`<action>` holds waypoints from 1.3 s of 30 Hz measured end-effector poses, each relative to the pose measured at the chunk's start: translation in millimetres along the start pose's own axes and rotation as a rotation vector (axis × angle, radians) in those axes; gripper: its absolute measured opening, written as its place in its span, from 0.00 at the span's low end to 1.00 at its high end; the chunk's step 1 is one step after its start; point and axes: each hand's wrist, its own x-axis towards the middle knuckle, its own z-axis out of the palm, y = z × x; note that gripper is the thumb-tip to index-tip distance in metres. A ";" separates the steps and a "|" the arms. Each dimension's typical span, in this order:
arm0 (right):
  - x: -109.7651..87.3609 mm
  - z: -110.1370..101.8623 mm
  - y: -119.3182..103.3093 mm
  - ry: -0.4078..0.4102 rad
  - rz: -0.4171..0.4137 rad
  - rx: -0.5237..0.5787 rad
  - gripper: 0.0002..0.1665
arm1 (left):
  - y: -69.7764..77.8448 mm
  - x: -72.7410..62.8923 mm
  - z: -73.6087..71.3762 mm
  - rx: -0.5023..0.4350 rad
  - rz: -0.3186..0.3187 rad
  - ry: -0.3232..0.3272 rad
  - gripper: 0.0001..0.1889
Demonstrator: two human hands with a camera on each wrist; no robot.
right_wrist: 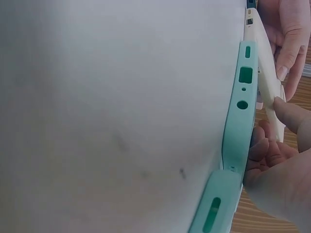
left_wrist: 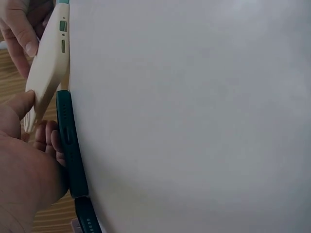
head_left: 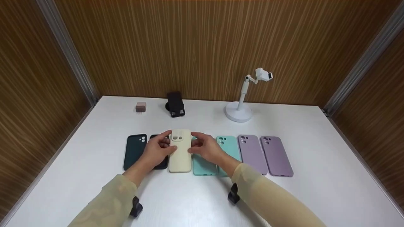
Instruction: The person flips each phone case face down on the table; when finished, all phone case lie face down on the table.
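Observation:
A cream phone case [head_left: 180, 157], back side up, is between both hands, its camera end raised and its port end low at the white table. My left hand [head_left: 154, 152] pinches its left edge, thumb on the back. On the opposite edge, the right hand [head_left: 209, 148] grips the case the same way. Left of it lie a dark green phone case [head_left: 134, 154] and a second dark case [head_left: 162, 164], partly hidden by the left hand. Two mint green phone cases [head_left: 204, 167] lie to the right, partly under the right hand and forearm.
Two purple phone cases [head_left: 254, 154] continue the row on the right. Farther back stand a pink charger plug [head_left: 140, 107], a black phone-like device [head_left: 175, 104] on a round base, and a white stand [head_left: 239, 113] with a jointed arm. Wood-grain panels [head_left: 189, 47] enclose the table.

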 end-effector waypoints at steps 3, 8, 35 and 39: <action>-0.2 0.4 0.0 -0.001 0.015 -0.026 0.44 | -1.3 0.3 -0.1 0.000 0.001 -0.013 0.37; -0.1 1.1 0.8 0.004 0.035 -0.050 0.44 | -2.1 -1.9 0.0 0.011 -0.013 -0.022 0.37; -1.9 1.3 1.7 -0.007 0.016 -0.106 0.44 | -5.9 -2.5 0.9 0.065 -0.039 -0.039 0.37; -2.2 2.1 1.3 0.001 0.018 -0.104 0.43 | -6.1 -2.0 0.8 0.077 -0.042 -0.043 0.37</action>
